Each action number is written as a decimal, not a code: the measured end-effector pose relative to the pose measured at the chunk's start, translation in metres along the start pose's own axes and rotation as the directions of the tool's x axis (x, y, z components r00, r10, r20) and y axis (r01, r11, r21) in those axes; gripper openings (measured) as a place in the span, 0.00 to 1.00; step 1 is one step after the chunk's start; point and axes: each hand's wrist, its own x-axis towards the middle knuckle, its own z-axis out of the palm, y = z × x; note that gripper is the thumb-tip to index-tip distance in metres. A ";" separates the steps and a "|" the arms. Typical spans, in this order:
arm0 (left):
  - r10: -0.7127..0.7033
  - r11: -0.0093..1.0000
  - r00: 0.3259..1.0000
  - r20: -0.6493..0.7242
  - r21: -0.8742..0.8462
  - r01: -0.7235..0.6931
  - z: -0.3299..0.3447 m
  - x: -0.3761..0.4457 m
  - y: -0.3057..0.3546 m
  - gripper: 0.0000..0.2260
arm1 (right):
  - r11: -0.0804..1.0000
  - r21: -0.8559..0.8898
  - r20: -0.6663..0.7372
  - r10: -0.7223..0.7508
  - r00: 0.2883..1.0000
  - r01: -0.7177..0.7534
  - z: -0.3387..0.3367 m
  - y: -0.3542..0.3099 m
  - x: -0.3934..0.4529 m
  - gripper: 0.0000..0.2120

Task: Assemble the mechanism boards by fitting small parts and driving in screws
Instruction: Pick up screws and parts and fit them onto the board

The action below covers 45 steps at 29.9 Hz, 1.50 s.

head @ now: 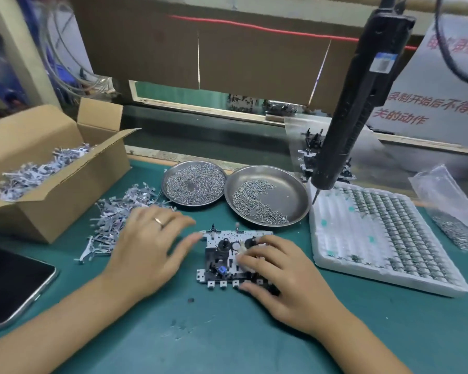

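**Operator:** Counting first: how many boards and hands are in view?

**Inspector:** One mechanism board lies flat on the green mat, between two hands. The right hand rests on the board's right half, fingers curled over it and thumb at its near edge. A small white part sits under its fingertips, but I cannot tell whether it is pinched or only touched. The left hand is just left of the board, fingers spread and relaxed, holding nothing, its forefinger tip at the board's far-left corner. It wears one ring.

**Operator:** Supplies?

**Inspector:** Two steel dishes beyond the hands: the left dish with a full layer of screws, the right dish with a crescent-shaped heap. One open cardboard box of grey metal pieces stands left of the left hand, and one loose pile of the same pieces runs under its fingers. One white foam tray lies right of the right hand, with one electric screwdriver hanging above its far-left corner. One plastic bag lies further right.

**Operator:** Anything obscured?

**Inspector:** The right hand covers the board's right half. Both hands are motion-blurred. One dark phone or tablet is cut off at the left edge. Stacked boards behind the screwdriver are partly hidden, so their count is unclear.
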 end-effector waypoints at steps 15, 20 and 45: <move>-0.399 0.910 0.910 0.113 -0.071 0.407 0.006 0.020 -0.023 0.05 | 0.988 0.108 -0.001 0.109 0.994 -0.108 -0.001 0.001 0.001 0.17; -0.629 0.635 0.734 0.258 -0.373 0.676 -0.014 0.038 -0.032 0.07 | 0.983 0.137 -0.041 0.126 0.991 -0.120 -0.001 0.001 0.000 0.15; -0.184 0.730 0.942 0.280 -0.603 0.322 0.019 0.013 0.050 0.01 | 0.849 0.474 -0.189 0.360 0.914 -0.236 0.009 0.002 0.007 0.07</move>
